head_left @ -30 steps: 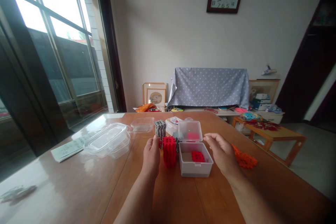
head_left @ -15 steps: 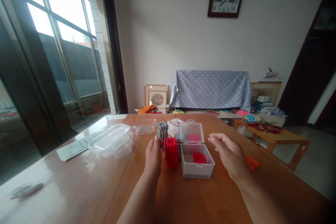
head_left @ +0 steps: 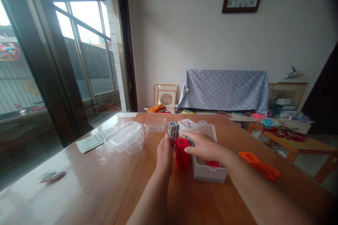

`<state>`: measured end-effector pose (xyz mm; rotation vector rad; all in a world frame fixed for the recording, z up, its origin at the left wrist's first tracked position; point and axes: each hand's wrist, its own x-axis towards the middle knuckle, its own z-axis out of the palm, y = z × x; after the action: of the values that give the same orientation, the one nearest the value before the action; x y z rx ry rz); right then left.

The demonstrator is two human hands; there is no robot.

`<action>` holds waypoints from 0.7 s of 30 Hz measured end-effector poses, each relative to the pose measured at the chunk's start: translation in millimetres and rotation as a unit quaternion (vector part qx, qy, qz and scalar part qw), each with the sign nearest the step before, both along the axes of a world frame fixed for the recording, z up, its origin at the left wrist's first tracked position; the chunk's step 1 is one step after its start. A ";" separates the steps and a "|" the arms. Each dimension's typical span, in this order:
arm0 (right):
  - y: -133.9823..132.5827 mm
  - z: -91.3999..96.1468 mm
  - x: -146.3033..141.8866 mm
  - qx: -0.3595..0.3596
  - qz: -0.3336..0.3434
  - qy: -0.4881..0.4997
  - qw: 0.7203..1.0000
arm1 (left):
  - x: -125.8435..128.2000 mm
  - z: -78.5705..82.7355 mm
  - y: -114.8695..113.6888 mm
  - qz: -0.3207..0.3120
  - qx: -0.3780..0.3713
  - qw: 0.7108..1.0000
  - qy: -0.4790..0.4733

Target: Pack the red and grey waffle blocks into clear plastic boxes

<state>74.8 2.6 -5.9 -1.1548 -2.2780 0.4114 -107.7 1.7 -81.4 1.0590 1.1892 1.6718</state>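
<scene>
A standing stack of red plastic lattice building pieces (head_left: 182, 156) is on the wooden table between my hands. My left hand (head_left: 165, 154) is upright at its left side, thumb up, fingers closed around a small red piece that barely shows. My right hand (head_left: 206, 146) reaches in from the right over the clear plastic box (head_left: 210, 175). Its thumb is at the stack's right edge and its fingers stretch apart from the thumb, above grey pieces partly hidden behind the stack. Behind the stack rises a grey stack of the same kind of pieces (head_left: 173, 129). Red pieces (head_left: 212, 163) lie in the box.
Clear plastic lids or containers (head_left: 126, 137) and a clear tray (head_left: 155, 125) lie to the left, beside a written paper (head_left: 92, 140). Orange lattice pieces (head_left: 260, 165) lie at right. A small clear plastic packet (head_left: 52, 175) is at the left front.
My right hand has moved left from beside the box to the red stack, now covering part of the box. My left hand stays at the stack. The view has turned left, exposing more orange pieces.
</scene>
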 end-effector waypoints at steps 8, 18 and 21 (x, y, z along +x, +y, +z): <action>12.7 13.0 -12.0 -0.028 0.055 0.006 0.998 | 0.0 -3.4 2.4 -0.011 -0.022 1.000 -0.018; 13.6 14.0 -12.8 -0.018 0.049 -0.009 0.999 | 0.4 -0.1 0.9 -0.008 -0.028 1.000 -0.009; 9.0 17.9 -3.4 -0.006 0.013 0.015 1.000 | 0.7 0.6 0.7 -0.003 -0.029 1.000 -0.010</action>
<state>71.4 11.6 11.9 -1.1181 -2.2700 0.4496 -107.0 2.4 -80.8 1.0071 1.2140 1.6290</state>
